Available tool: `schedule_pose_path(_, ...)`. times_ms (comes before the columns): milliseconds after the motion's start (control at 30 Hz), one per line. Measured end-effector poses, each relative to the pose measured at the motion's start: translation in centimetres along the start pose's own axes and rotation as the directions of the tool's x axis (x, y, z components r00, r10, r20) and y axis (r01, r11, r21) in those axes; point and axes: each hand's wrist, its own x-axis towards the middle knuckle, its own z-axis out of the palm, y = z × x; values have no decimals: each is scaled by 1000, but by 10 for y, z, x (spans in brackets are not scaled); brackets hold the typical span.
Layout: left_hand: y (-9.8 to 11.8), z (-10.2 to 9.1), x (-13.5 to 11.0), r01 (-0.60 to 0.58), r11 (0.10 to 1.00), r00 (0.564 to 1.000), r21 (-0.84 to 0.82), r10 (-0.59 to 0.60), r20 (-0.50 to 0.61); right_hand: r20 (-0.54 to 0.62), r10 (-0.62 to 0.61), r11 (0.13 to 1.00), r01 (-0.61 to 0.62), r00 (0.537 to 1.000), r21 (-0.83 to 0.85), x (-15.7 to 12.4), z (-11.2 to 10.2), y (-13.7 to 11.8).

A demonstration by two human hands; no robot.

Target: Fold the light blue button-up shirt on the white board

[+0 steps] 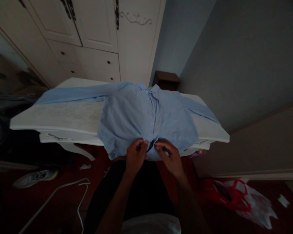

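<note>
A light blue shirt (pixel 124 118) lies on the white worktop (pixel 73 113), with its collar at the far side and its two sleeves spread to the left and to the right. Its lower part hangs over the near edge. The left hand (pixel 137 154) holds one front edge of the shirt, near the hem, in a narrow pinch between thumb and fingers. The right hand (pixel 169 156) pinches the other front edge, just beside it, and between them a small dark gap is visible. Whether a button is between the fingers, I cannot tell. Behind the worktop stands a white wardrobe (pixel 92 27). On the floor are a shoe (pixel 35 178), at left, and a red and white bag (pixel 236 198), at right.
</note>
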Motion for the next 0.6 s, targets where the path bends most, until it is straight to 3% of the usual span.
schedule_pose_path(67,1,-1,0,26,999,999,-36,-27,-21,-17,-69,995,67,997,-76,3,-8,5)
schedule_pose_path(133,-1,-1,2,49,993,998,-103,-54,-43,57,-202,959,209,978,-194,10,-15,10)
schedule_pose_path(233,-3,1,2,54,989,997,-140,-62,-54,238,-399,812,461,886,-358,26,-25,12)
schedule_pose_path(300,-4,3,-1,8,998,995,-55,-14,-99,301,-460,721,549,835,-422,39,-30,11)
schedule_pose_path(367,-5,3,-5,-93,982,979,165,120,-163,360,-491,670,608,793,-426,50,-35,7)
schedule_pose_path(433,-4,1,-8,-214,839,942,500,314,-123,443,-529,612,687,724,-392,59,-39,4)
schedule_pose_path(500,-1,-2,-8,-312,561,901,767,429,53,533,-567,527,774,628,-352,65,-42,2)
schedule_pose_path(600,5,-9,-1,-408,205,853,890,434,291,641,-564,441,846,521,-299,69,-45,2)
